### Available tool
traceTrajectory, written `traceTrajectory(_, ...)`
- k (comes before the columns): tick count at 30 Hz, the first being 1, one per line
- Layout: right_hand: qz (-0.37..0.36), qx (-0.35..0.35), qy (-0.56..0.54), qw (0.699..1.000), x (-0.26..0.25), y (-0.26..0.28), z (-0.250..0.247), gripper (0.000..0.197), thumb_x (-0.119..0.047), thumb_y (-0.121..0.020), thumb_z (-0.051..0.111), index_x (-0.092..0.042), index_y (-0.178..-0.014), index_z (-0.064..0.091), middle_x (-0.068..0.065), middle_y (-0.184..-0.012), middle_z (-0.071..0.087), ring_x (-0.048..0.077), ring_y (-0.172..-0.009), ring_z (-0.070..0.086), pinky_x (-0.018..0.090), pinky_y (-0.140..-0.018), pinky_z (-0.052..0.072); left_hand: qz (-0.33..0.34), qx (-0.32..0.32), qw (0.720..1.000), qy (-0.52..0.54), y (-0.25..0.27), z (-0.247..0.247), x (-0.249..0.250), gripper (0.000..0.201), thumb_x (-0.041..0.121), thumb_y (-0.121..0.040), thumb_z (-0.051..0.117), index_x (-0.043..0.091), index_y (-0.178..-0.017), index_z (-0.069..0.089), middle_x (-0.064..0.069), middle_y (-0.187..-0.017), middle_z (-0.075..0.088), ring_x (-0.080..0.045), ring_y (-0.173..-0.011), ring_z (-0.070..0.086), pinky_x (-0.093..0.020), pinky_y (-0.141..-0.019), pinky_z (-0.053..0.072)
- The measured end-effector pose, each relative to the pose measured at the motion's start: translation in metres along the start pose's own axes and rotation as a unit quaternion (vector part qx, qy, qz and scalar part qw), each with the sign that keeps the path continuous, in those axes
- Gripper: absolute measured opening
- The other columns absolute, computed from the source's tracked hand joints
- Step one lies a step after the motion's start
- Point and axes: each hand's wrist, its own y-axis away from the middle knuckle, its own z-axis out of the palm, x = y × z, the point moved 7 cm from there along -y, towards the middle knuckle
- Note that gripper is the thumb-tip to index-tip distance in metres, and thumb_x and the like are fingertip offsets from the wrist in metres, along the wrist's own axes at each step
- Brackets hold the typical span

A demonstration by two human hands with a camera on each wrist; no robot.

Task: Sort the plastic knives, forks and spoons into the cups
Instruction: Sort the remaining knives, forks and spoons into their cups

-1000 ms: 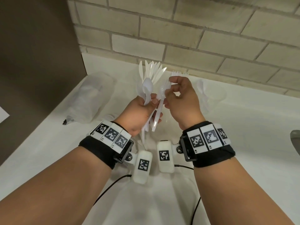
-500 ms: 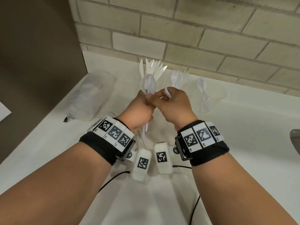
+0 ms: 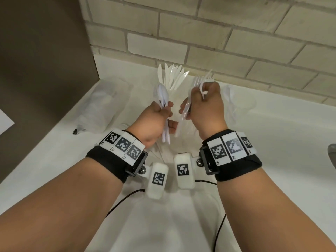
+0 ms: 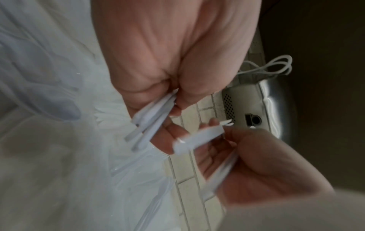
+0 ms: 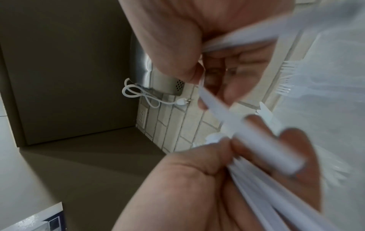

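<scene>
My left hand [image 3: 162,113] grips a bundle of white plastic spoons [image 3: 161,93], bowls up, handles sticking out below the fist [image 4: 146,126]. My right hand [image 3: 200,100] is just to its right and holds white plastic utensils [image 3: 183,115] by their handles [image 5: 247,132]; I cannot tell their type. Behind the hands, white knives [image 3: 172,77] fan upward and forks [image 3: 201,80] stand beside them; their clear cups are hardly visible. A clear cup [image 3: 241,104] with spoons stands at the right by the wall.
A crumpled clear plastic bag [image 3: 103,108] lies at the left on the white counter [image 3: 272,142]. A brown panel [image 3: 45,60] bounds the left, a brick wall [image 3: 200,33] the back. A metal object [image 3: 332,155] shows at the right edge. Black cables [image 3: 127,195] trail below my wrists.
My right hand pinched a utensil in the left hand's bundle, then pulled away to the right with it. The hands now stand apart. The left hand kept its spoons.
</scene>
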Motion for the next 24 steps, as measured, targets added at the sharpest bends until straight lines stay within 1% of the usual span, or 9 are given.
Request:
traceTrajectory(3,-0.008,-0.032,-0.001,0.999,-0.009,0.001,0.005,0.013,-0.027,-0.101,0.039,-0.015,-0.105,0.039,0.005,-0.073,0.053,0.025,-0.051,0.058,0.029,-0.043,0.048,0.043,-0.004,0.992,-0.12,0.001,0.001,0.002,0.024,0.013,-0.102,0.036,0.006,-0.124,0.044,-0.01,-0.102,0.063,-0.012,-0.056,0.058,-0.032,-0.059,0.053)
traceTrajectory(6,-0.035,-0.063,0.056,0.996,-0.011,0.0,0.01,0.024,-0.032,-0.093,0.057,-0.016,-0.108,0.05,-0.008,-0.077,0.054,0.005,-0.059,0.052,0.016,-0.05,0.044,0.066,-0.014,0.986,-0.153,0.002,0.005,0.004,0.024,0.015,-0.102,0.038,0.009,-0.124,0.045,-0.003,-0.099,0.062,-0.009,-0.058,0.052,-0.03,-0.059,0.046)
traceTrajectory(8,-0.037,-0.084,0.056,0.994,-0.006,-0.002,0.011,0.028,-0.023,-0.088,0.066,-0.016,-0.113,0.056,-0.012,-0.077,0.055,-0.002,-0.056,0.052,0.011,-0.051,0.042,0.065,-0.038,0.984,-0.16,0.003,0.009,0.003,0.024,0.017,-0.101,0.04,0.013,-0.124,0.046,0.001,-0.094,0.059,-0.01,-0.062,0.05,-0.032,-0.063,0.045)
traceTrajectory(11,-0.03,-0.122,0.031,0.992,-0.002,-0.002,0.013,0.027,-0.009,-0.087,0.066,-0.019,-0.112,0.062,-0.01,-0.082,0.06,-0.006,-0.051,0.052,0.007,-0.046,0.037,0.058,-0.085,0.978,-0.179,0.007,0.015,0.0,0.027,0.016,-0.101,0.039,0.017,-0.127,0.046,0.005,-0.087,0.052,-0.011,-0.068,0.048,-0.033,-0.067,0.045)
traceTrajectory(13,-0.022,-0.135,0.002,0.991,-0.002,-0.002,0.014,0.019,-0.005,-0.088,0.064,-0.017,-0.102,0.063,-0.006,-0.08,0.061,-0.007,-0.043,0.051,0.006,-0.043,0.035,0.053,-0.107,0.98,-0.161,0.01,0.019,-0.001,0.027,0.019,-0.102,0.04,0.021,-0.128,0.045,0.005,-0.087,0.048,-0.011,-0.07,0.049,-0.034,-0.069,0.047)
traceTrajectory(15,-0.007,-0.141,-0.014,0.99,0.0,-0.002,0.014,0.014,-0.007,-0.09,0.062,-0.02,-0.094,0.06,-0.008,-0.074,0.059,-0.008,-0.041,0.049,0.006,-0.042,0.035,0.037,-0.105,0.989,-0.095,0.012,0.019,-0.002,0.018,0.027,-0.102,0.039,0.02,-0.115,0.05,0.003,-0.087,0.047,-0.011,-0.069,0.049,-0.033,-0.067,0.047)
traceTrajectory(18,0.008,-0.149,-0.012,0.989,0.002,-0.003,0.016,0.014,-0.012,-0.094,0.056,-0.025,-0.092,0.055,-0.011,-0.068,0.053,-0.007,-0.039,0.047,0.011,-0.042,0.035,-0.023,-0.084,0.995,0.043,0.009,0.014,-0.006,0.036,0.043,-0.099,0.036,0.013,-0.1,0.055,-0.001,-0.08,0.051,-0.013,-0.061,0.054,-0.033,-0.061,0.048)
traceTrajectory(21,0.028,-0.16,-0.016,0.987,0.005,-0.002,0.017,0.009,-0.015,-0.097,0.05,-0.024,-0.095,0.052,0.0,-0.077,0.063,0.004,-0.038,0.041,0.021,-0.043,0.033,-0.045,-0.072,0.991,0.103,0.006,0.009,-0.006,0.029,0.033,-0.102,0.037,0.014,-0.098,0.058,-0.004,-0.077,0.049,-0.016,-0.057,0.057,-0.034,-0.06,0.049)
traceTrajectory(24,0.039,-0.169,-0.03,0.984,0.007,-0.001,0.017,0.005,-0.015,-0.098,0.046,-0.018,-0.101,0.049,0.008,-0.095,0.074,0.011,-0.042,0.039,0.021,-0.042,0.033,-0.053,-0.07,0.991,0.103,0.006,0.008,-0.007,0.025,0.021,-0.103,0.036,0.019,-0.098,0.06,-0.004,-0.076,0.046,-0.017,-0.064,0.059,-0.039,-0.071,0.051)
